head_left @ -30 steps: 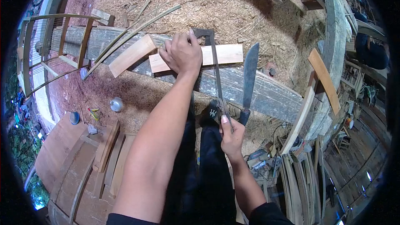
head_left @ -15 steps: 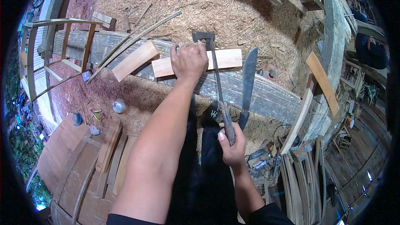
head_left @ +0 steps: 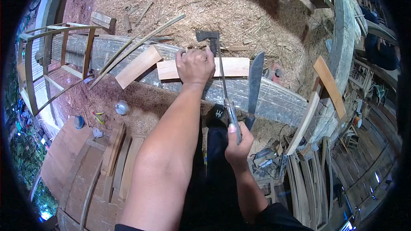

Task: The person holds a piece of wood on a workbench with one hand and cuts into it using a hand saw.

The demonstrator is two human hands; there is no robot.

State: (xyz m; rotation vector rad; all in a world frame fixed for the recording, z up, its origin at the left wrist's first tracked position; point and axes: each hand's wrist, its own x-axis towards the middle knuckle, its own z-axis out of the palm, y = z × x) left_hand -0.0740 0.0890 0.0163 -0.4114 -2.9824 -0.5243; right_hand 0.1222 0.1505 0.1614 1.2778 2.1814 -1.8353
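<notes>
Shavings [head_left: 162, 0] cover the ground around a weathered plank bench [head_left: 278, 103]. At far left stands a wooden frame [head_left: 89, 53] strung with thin lines; below it sit a small blue container [head_left: 78, 122] and a clear, rounded one [head_left: 121, 108], contents too small to tell. A loose board [head_left: 138, 66] lies slanted on the bench. Just right of it, a pale board [head_left: 233, 66] rests along the bench under the left hand [head_left: 196, 66], which is curled over it, knuckles up, fingertips hidden. Beside that hand, a narrow saw [head_left: 223, 81] crosses the board. Below, a dark shoe [head_left: 212, 117] bears a white mark resembling interlocked "NY". The right hand [head_left: 238, 145] is wrapped around the saw's grip, thumb on top. Next comes a machete [head_left: 255, 81], its broad blade over the bench.
</notes>
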